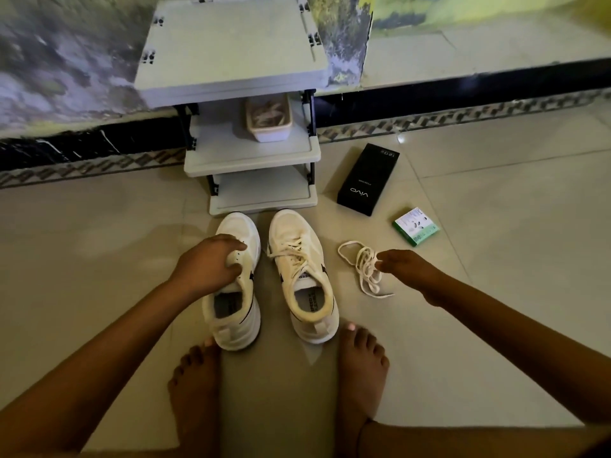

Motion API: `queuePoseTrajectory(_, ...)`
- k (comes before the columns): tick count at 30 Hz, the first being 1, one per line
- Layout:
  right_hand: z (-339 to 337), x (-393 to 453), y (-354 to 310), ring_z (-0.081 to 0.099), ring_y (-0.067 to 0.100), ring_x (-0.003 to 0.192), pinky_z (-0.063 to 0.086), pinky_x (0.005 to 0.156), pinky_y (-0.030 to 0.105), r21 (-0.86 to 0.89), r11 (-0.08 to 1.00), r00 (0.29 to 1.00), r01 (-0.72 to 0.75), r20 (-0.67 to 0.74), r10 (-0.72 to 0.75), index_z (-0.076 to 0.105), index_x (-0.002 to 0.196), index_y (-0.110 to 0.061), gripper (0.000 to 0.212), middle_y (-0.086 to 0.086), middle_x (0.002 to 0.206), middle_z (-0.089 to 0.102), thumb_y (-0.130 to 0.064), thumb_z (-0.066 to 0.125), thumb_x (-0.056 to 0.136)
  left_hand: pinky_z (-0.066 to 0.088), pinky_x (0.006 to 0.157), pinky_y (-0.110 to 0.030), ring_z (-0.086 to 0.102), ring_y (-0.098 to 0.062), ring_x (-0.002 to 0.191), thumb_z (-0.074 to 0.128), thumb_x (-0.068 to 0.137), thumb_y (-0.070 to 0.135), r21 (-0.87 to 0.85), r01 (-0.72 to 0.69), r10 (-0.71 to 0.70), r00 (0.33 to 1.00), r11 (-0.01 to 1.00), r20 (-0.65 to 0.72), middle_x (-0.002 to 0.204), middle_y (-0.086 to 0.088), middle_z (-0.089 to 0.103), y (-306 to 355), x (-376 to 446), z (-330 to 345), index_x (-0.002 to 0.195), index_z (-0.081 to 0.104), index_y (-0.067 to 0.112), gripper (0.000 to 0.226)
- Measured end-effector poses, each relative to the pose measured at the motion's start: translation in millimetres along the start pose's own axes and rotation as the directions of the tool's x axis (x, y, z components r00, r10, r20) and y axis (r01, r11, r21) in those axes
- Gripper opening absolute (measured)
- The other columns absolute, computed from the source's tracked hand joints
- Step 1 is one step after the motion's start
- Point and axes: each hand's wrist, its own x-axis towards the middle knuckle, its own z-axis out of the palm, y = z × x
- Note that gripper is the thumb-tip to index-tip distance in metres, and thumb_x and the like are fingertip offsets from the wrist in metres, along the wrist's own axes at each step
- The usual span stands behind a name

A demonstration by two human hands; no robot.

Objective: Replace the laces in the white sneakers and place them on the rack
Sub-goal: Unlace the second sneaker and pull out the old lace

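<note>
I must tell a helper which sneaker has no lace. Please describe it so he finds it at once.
Find the grey shoe rack against the wall; two white sneakers stand on the floor before it. It is the left sneaker, held by the left hand: its eyelets are empty, while the right sneaker is laced.

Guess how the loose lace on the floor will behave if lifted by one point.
Probably floppy: the loose lace lies in slack tangled loops on the tile floor, so it should droop and trail from the right hand. Likely very light, being a thin flat cord. The overlapping loops may snag or knot as it rises.
</note>
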Motion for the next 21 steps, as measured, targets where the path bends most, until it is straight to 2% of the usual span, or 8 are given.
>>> queuePoseTrajectory(4, -3, -34, 0, 0.050, 0.013, 0.101, 0.035, 0.088, 0.023, -0.014, 0.998, 0.997, 0.063, 0.036, -0.062, 0.063, 0.114, -0.010, 0.023, 0.005, 0.119, 0.060, -0.014, 0.054, 0.094, 0.040, 0.097, -0.029, 0.044, -0.016, 0.128, 0.062, 0.086, 0.027, 0.053, -0.040, 0.039, 0.999, 0.998, 0.025, 0.141, 0.006, 0.047, 16, -24, -13, 0.126, 0.057, 0.028, 0.041)
queuePoseTrajectory(7, 3, -53, -3, 0.054, 0.017, 0.103, 0.040, 0.090, 0.027, -0.023, 0.994, 0.994, 0.110, 0.008, -0.109, 0.065, 0.109, -0.012, 0.020, 0.007, 0.118, 0.062, -0.013, 0.054, 0.093, 0.042, 0.098, -0.032, 0.046, -0.018, 0.126, 0.062, 0.086, 0.028, 0.033, -0.045, 0.044, 0.999, 0.998, 0.016, 0.137, 0.004, 0.051, 25, -42, -26, 0.122, 0.060, 0.028, 0.037)
queuePoseTrajectory(10, 18, -64, -15, 0.055, 0.023, 0.108, 0.040, 0.094, 0.030, -0.054, 0.985, 0.986, 0.166, 0.004, -0.166, 0.065, 0.112, -0.010, 0.022, 0.009, 0.118, 0.062, -0.015, 0.055, 0.093, 0.043, 0.092, -0.031, 0.050, -0.020, 0.121, 0.061, 0.087, 0.031, -0.002, -0.058, 0.058, 0.998, 0.998, -0.026, 0.132, 0.004, 0.056, 41, -51, -28, 0.120, 0.062, 0.029, 0.032)
queuePoseTrajectory(13, 38, -59, -26, 0.053, 0.019, 0.105, 0.038, 0.092, 0.027, -0.178, 0.952, 0.968, 0.250, 0.032, -0.248, 0.063, 0.117, -0.007, 0.026, 0.008, 0.117, 0.061, -0.016, 0.056, 0.093, 0.045, 0.088, -0.029, 0.054, -0.019, 0.114, 0.060, 0.088, 0.029, -0.079, -0.088, 0.088, 0.996, 0.993, -0.004, 0.125, 0.003, 0.061, 52, -45, -15, 0.116, 0.064, 0.027, 0.029)
queuePoseTrajectory(17, 63, -32, -32, 0.053, 0.020, 0.116, 0.040, 0.095, 0.026, -0.285, 0.917, 0.960, 0.279, 0.074, -0.269, 0.055, 0.127, -0.010, 0.037, 0.005, 0.127, 0.057, -0.020, 0.059, 0.092, 0.044, 0.090, -0.028, 0.057, -0.020, 0.110, 0.062, 0.086, 0.023, -0.198, -0.053, 0.064, 0.997, 0.979, 0.049, 0.122, -0.001, 0.064, 52, -26, 9, 0.117, 0.065, 0.019, 0.031)
queuePoseTrajectory(21, 83, 1, -31, 0.051, 0.026, 0.118, 0.041, 0.099, 0.034, -0.513, 0.780, 0.933, 0.359, 0.165, -0.321, 0.046, 0.135, -0.011, 0.053, 0.011, 0.132, 0.052, -0.026, 0.063, 0.087, 0.046, 0.095, -0.034, 0.057, -0.022, 0.111, 0.070, 0.082, 0.031, -0.257, -0.024, 0.061, 0.989, 0.966, 0.138, 0.124, -0.005, 0.061, 51, -9, 32, 0.123, 0.060, 0.016, 0.045)
